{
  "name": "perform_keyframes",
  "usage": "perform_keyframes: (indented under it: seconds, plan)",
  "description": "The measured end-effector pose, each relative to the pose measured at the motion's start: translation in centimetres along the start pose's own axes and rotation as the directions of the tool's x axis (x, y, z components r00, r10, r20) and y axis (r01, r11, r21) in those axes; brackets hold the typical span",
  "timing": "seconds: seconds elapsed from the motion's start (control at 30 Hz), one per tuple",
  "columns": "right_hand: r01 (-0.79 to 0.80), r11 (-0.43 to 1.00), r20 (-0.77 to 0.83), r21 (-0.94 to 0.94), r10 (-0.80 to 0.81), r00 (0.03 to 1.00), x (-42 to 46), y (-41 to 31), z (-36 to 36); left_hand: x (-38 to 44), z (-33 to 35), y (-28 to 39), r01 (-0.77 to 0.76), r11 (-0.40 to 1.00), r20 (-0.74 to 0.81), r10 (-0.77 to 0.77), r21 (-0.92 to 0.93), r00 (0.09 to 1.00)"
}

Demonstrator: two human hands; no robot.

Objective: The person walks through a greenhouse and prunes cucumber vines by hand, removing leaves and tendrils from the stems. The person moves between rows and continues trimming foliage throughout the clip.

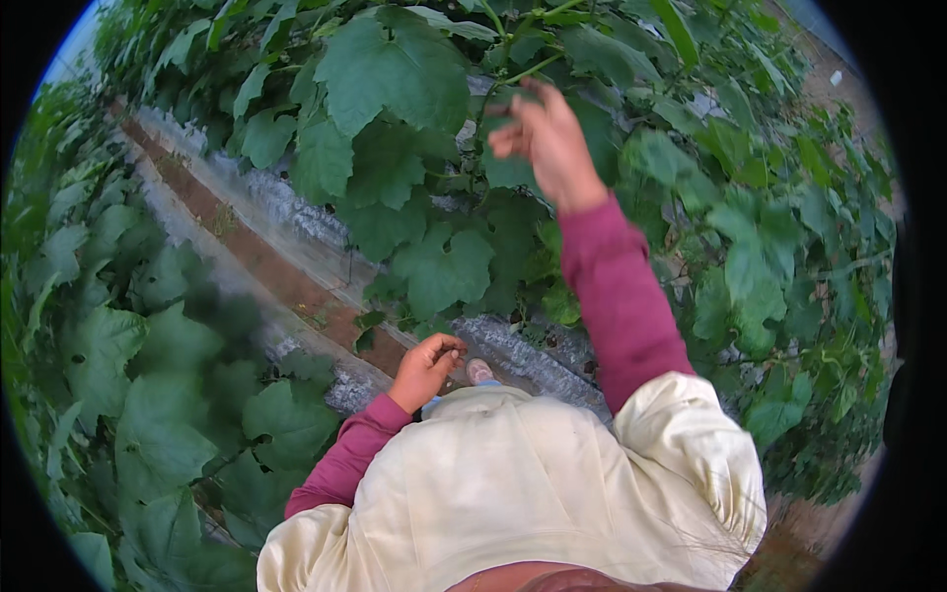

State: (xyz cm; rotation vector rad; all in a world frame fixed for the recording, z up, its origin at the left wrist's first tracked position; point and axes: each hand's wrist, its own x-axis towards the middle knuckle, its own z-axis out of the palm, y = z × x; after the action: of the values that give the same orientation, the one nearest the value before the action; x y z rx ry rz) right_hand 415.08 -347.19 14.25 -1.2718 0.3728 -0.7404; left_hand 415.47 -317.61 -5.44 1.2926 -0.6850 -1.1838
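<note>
My right hand (544, 144) is stretched out ahead, blurred, with its fingers apart and nothing seen in them. Just beyond its fingertips runs a pale green vine stem (534, 69); contact between them is unclear. Broad lobed leaves surround that hand, with one large leaf (396, 74) to its left. Close to my waist, my left hand (429, 370) has its fingers curled and the thumb near them. Whether something small lies inside those fingers is hidden. Below it hangs the cream-coloured garment (488, 473) on my body.
A brown soil path (251, 255) runs diagonally between strips of greyish plastic sheeting (296, 203). Dense leafy plants (159, 414) stand along the left, and more foliage (762, 259) fills the right. One shoe (480, 371) shows beneath me. A thin stem (851, 266) crosses the right-hand foliage.
</note>
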Motion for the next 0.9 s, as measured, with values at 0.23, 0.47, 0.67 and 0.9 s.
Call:
perform_keyframes:
  seconds: [0.23, 0.47, 0.67, 0.9]
  plan:
    - [0.074, 0.234, 0.014, -0.969, -0.251, 0.968, 10.1, 3.7, -5.3, -0.4, -0.1, -1.3, 0.118, 0.989, -0.044, -0.114, 0.094, 0.992]
    - [0.09, 0.672, 0.059, -0.735, -0.068, 0.996, 2.1, 1.9, -5.5, 11.4, -0.6, 2.6, -0.134, 0.907, -0.207, 0.231, 0.399, 0.951]
    - [0.255, 0.785, 0.076, -0.565, -0.258, 0.963, -2.9, 2.7, -5.0, 21.2, 2.9, 4.1, -0.091, 0.971, -0.254, 0.147, 0.221, 0.956]
    - [0.349, 0.207, 0.35, -0.914, -0.034, 0.936, -7.5, 0.9, -8.0, 20.9, 4.1, 1.7, -0.06, 0.997, -0.006, 0.06, -0.045, 0.998]
